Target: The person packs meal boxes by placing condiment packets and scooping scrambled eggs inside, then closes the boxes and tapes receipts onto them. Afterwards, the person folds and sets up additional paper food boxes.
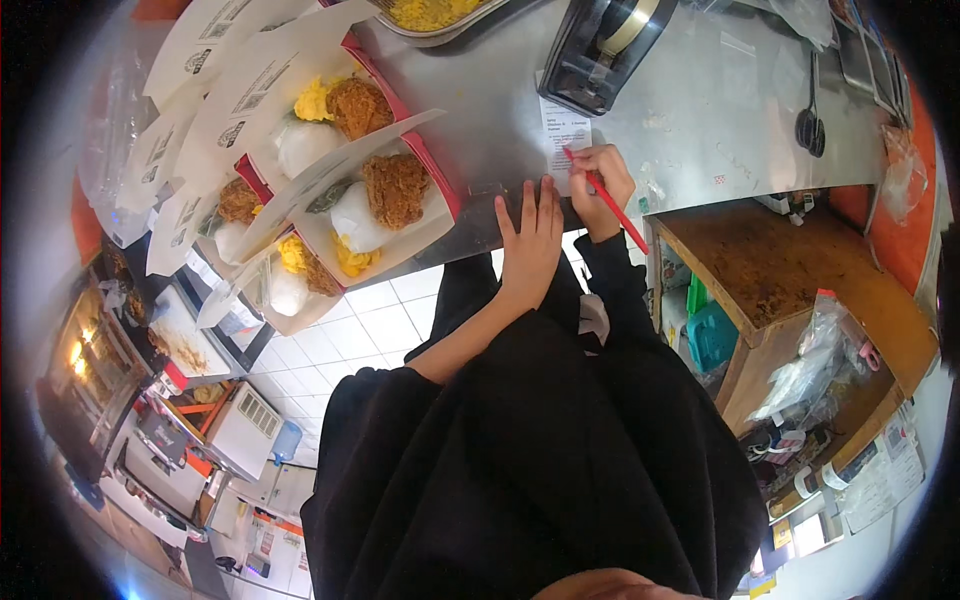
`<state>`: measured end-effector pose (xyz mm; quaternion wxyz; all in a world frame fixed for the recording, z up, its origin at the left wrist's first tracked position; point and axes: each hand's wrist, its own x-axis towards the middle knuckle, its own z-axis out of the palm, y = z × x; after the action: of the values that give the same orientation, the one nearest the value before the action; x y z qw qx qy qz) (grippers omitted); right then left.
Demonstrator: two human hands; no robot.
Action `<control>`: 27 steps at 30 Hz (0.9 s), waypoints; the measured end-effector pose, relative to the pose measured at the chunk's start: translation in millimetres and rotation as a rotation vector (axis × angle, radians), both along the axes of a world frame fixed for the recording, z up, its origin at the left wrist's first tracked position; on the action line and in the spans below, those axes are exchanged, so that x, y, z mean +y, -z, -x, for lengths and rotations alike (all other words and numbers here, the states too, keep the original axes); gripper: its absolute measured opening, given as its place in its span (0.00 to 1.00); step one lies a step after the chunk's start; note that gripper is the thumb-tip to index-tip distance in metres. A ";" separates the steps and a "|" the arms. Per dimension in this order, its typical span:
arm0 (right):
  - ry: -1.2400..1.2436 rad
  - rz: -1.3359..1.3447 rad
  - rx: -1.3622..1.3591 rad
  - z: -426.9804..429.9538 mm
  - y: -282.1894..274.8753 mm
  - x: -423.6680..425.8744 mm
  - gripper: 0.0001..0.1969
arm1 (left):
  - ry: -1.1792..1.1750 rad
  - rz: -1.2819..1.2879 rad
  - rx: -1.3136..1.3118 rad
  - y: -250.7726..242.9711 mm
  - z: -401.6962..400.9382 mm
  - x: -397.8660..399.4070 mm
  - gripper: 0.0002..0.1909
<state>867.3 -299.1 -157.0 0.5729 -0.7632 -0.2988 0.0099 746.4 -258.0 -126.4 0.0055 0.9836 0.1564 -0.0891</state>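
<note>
My right hand (602, 187) grips a red pen (619, 212), its tip at a printed paper slip (564, 135). The slip lies on a stainless-steel counter (480, 82), its far end under a black tape dispenser (604, 56). Flat at the counter's near edge rests my left hand (529, 240), fingers spread and holding nothing. To its left an open paper meal box (397, 251) contains fried chicken (395, 191), white rice (360, 217) and yellow scrambled egg (355, 259). Several similar filled boxes stand beside it with lids raised.
A metal tray (442, 30) with yellow food sits at the counter's far side. Black tongs (810, 124) lie to the right. Below them stands a wooden cabinet (795, 270) with plastic bags (806, 360). White floor tiles (367, 315) show below the counter.
</note>
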 end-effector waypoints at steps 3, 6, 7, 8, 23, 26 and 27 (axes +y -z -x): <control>0.175 -0.084 0.137 2.5 4.0 -1.0 0.05 | -0.004 -0.024 0.013 0.9 -2.1 -0.3 0.23; -0.008 -0.019 -0.018 -1.6 0.5 -4.1 0.05 | -0.007 -0.021 -0.047 2.3 -2.5 -0.7 0.22; -0.009 -0.017 -0.015 -1.0 -1.8 -3.8 0.05 | -0.008 -0.019 -0.044 2.2 -2.5 -1.0 0.22; -0.023 0.004 0.016 0.6 -4.2 -2.6 0.05 | -0.007 -0.018 -0.033 1.9 -2.5 -1.1 0.22; 0.172 0.161 -0.090 5.7 -5.3 -1.3 0.05 | 0.004 -0.049 0.030 1.5 -3.6 -2.9 0.23; 0.094 -0.012 -0.127 -1.1 0.7 -7.2 0.05 | 0.003 -0.014 0.042 -1.3 -5.3 -4.0 0.23; 0.134 -0.049 -0.017 0.0 0.4 -10.9 0.04 | -0.015 0.000 0.051 -0.9 -5.2 -4.2 0.24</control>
<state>867.3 -310.1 -157.4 0.5884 -0.7672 -0.2519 -0.0422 751.6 -262.1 -125.5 0.0022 0.9798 0.1639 -0.1141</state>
